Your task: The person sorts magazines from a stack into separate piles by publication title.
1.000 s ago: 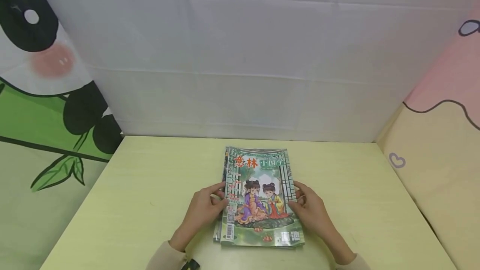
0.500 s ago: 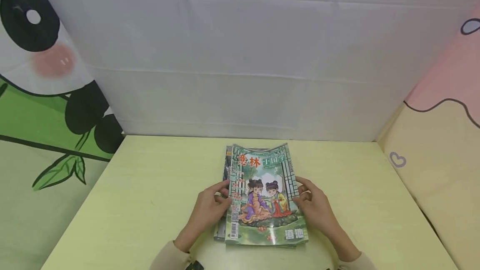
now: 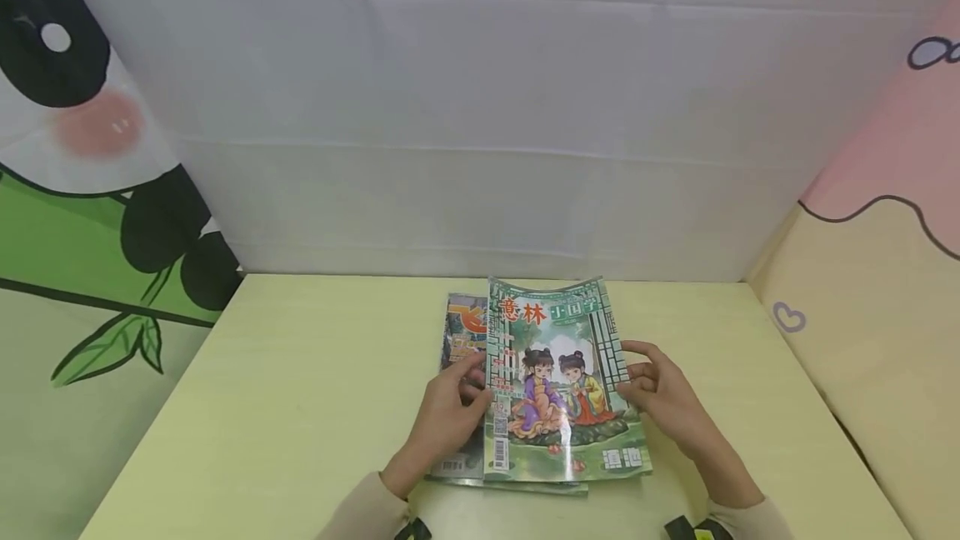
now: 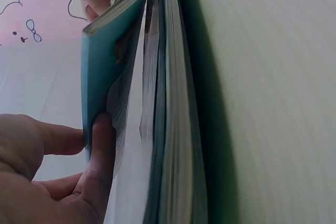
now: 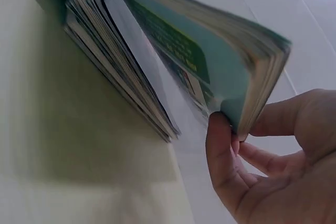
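Between both hands is a green magazine (image 3: 555, 440) with two cartoon children on its cover. My left hand (image 3: 442, 419) pinches its left edge, thumb on the cover and fingers beneath. On the opposite edge my right hand (image 3: 671, 402) pinches it the same way. Both wrist views show this magazine (image 5: 231, 72) lifted and tilted off a stack of magazines (image 4: 176, 129), with a gap between. Orange lettering shows on the dark magazine (image 3: 461, 332) uppermost in the stack; the lifted one covers its right part.
The stack lies on a pale yellow table (image 3: 322, 373). A white cloth wall (image 3: 480, 123) rises behind the table's back edge. Printed panels stand at the sides, green and black (image 3: 150, 223) on the left, pink and cream (image 3: 885, 298) on the right.
Both hands have raised the green magazine off the stack and carried it to the right. More of the dark magazine beneath has come into view.
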Demonstrator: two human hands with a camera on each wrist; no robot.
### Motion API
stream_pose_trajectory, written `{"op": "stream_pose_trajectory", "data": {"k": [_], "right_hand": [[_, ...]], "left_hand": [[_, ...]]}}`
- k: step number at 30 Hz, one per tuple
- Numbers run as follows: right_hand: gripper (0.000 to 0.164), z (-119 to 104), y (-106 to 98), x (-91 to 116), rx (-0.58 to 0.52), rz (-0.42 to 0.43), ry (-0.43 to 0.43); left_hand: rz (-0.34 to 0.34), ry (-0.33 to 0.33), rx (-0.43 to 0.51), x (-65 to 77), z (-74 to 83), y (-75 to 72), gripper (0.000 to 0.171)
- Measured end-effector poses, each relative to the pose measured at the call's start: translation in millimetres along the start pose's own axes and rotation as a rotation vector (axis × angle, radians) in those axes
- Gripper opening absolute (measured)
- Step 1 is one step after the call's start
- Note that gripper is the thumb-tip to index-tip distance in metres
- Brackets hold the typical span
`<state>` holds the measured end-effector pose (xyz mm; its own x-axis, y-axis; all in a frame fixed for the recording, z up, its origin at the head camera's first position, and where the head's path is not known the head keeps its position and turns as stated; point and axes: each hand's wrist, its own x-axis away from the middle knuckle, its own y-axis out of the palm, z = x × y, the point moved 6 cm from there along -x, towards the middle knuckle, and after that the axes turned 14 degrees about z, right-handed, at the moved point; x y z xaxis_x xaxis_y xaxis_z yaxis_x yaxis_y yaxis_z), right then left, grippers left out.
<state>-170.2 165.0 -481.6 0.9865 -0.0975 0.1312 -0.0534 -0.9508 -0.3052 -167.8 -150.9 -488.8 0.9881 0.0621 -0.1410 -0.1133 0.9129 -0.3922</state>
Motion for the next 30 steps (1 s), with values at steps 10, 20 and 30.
{"op": "stream_pose_trajectory", "data": {"k": [10,20,30], "right_hand": [[0.067,0.9,-36.4,-3.6,0.094,-0.017,-0.012],[0.066,5.2,-74.9,-3.5,0.101,-0.006,-0.038],[0.062,14.2,-114.4,-5.4,0.144,0.006,-0.131]], "left_hand": [[-0.001,0.054,0.052,4.8,17.7,30.2,0.057],[-0.044,0.0,0.119,4.9,32.9,63.2,0.063],[-0.175,-0.102,0.324,13.1,44.8,92.9,0.081]]}}
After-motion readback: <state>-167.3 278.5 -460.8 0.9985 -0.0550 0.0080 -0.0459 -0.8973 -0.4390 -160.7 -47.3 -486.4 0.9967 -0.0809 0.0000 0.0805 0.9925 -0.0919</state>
